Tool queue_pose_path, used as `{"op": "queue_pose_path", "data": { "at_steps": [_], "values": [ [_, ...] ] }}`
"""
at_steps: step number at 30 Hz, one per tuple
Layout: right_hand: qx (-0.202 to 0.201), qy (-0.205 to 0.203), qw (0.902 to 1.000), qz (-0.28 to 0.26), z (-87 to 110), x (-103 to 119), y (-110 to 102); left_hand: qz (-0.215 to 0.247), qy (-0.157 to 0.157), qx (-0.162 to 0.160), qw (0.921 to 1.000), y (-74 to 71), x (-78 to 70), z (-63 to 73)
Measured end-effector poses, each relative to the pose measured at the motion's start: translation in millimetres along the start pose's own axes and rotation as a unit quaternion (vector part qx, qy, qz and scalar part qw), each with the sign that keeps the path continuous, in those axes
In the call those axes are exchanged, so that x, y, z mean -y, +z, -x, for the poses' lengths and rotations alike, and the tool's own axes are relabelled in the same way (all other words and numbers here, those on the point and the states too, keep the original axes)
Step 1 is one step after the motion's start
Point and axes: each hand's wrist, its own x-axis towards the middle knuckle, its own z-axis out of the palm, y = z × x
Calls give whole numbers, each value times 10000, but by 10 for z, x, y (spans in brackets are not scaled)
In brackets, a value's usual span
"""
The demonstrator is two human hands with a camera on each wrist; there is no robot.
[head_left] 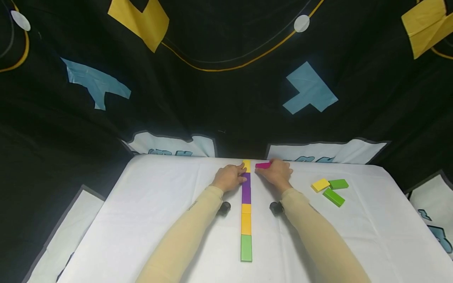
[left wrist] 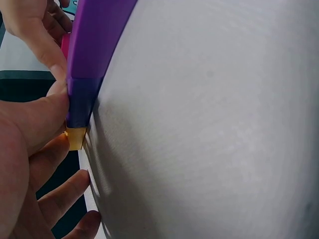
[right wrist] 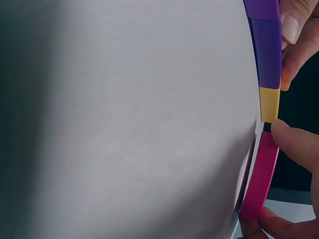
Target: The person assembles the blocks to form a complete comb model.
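A straight row of blocks runs away from me over the white table. It has a green block (head_left: 246, 248) at the near end, orange-yellow blocks (head_left: 245, 224), purple blocks (head_left: 246, 194) and a yellow block (head_left: 247, 166) at the far end. My left hand (head_left: 227, 178) touches the row's far part from the left, thumb at the purple and forefinger by the yellow. Between thumb and fingers, my right hand (head_left: 278, 173) pinches a magenta block (right wrist: 260, 174), which lies crosswise just right of the yellow one, with a small gap.
To the right of my right forearm lie a loose yellow block (head_left: 320, 185) and two green blocks, one farther (head_left: 338, 184) and one nearer (head_left: 334, 197). The white table (head_left: 148, 204) ends just past the row, before a black curtain (head_left: 219, 106).
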Motion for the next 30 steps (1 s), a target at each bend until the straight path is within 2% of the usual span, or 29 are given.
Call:
{"op": "queue_pose_path", "data": {
  "at_steps": [9,23,30],
  "values": [
    [165,33,9998,100,-47,60,35,-33,56,-34,10000,-13,0,9],
    [544,-343,9973,-342,-122,-149,-84,-19,33,-67,10000,-6,-13,22],
    [509,-209,9976,-425,-116,-125,-94,-2,39,-64,10000,-2,-10,10]
  ]
}}
